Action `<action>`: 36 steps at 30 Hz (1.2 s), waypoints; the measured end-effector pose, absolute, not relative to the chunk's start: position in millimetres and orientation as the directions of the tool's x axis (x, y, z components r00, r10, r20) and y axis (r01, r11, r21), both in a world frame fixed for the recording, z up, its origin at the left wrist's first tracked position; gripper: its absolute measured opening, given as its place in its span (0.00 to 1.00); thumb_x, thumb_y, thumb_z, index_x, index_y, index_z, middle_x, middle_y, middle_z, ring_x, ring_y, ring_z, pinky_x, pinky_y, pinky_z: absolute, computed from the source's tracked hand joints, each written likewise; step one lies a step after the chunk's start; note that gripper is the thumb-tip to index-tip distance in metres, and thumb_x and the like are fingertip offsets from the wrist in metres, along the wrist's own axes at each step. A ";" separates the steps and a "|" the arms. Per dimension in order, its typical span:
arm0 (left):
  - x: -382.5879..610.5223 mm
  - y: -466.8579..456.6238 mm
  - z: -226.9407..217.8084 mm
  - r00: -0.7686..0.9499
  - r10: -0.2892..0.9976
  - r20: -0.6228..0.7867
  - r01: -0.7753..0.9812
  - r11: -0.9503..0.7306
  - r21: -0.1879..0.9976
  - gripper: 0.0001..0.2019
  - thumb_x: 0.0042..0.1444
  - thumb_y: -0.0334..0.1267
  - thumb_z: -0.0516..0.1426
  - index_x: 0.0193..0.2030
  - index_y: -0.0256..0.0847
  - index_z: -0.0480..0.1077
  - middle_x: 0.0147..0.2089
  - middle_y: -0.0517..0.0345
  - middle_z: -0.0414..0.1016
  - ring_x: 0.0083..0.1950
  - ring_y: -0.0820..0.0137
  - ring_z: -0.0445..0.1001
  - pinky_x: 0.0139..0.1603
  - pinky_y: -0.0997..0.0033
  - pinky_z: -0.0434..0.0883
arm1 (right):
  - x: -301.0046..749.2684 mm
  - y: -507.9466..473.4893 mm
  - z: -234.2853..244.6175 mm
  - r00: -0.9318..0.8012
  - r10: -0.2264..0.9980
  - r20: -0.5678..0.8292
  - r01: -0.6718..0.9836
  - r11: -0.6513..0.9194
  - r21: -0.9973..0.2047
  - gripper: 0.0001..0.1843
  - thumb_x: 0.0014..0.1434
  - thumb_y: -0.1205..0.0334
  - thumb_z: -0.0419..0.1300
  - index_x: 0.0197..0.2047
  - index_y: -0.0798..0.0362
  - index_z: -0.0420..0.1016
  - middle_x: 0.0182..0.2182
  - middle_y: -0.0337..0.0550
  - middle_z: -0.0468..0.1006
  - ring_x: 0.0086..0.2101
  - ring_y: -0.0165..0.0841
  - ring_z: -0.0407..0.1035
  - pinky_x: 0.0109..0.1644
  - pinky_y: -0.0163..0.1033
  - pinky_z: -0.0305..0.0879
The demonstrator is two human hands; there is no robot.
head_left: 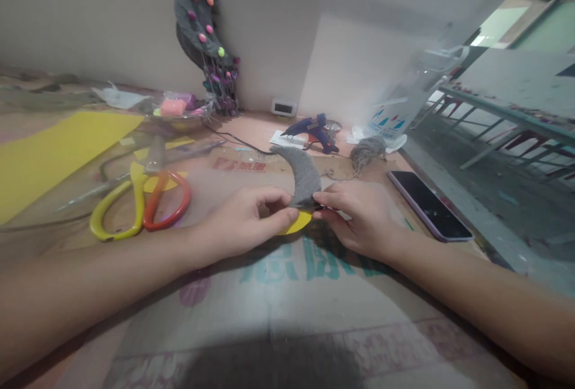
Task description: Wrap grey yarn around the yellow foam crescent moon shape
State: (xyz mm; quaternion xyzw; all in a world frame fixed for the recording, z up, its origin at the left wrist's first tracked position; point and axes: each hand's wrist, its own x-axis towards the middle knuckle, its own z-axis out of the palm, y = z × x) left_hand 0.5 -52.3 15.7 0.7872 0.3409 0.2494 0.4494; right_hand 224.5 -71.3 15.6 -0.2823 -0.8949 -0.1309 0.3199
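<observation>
A curved crescent piece (pixel 303 176), wrapped in grey yarn along most of its length with a bare yellow tip (pixel 300 223), lies on the cardboard-covered table. My left hand (pixel 245 221) pinches its near yellow end, fingers curled closed. My right hand (pixel 359 212) pinches the grey wrapping right beside it, fingertips pressed together on the yarn. A strand runs back to a ball of grey yarn (pixel 367 151) behind my right hand.
Yellow and red-handled scissors (pixel 141 200) lie to the left on a yellow sheet (pixel 54 149). A blue glue gun (pixel 312 131) sits at the back, a phone (pixel 429 204) at the right, a beaded grey ornament (pixel 204 36) against the wall.
</observation>
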 end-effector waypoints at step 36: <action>0.3 -48.6 12.9 0.659 0.750 0.054 0.294 -0.323 0.899 0.14 0.60 0.46 0.52 0.29 0.39 0.65 0.26 0.65 0.58 0.27 0.75 0.59 0.25 0.77 0.56 | 225.5 -70.3 13.1 -0.626 0.422 0.656 0.564 0.826 0.006 0.07 0.62 0.67 0.56 0.44 0.55 0.68 0.30 0.42 0.75 0.28 0.30 0.66 0.30 0.35 0.59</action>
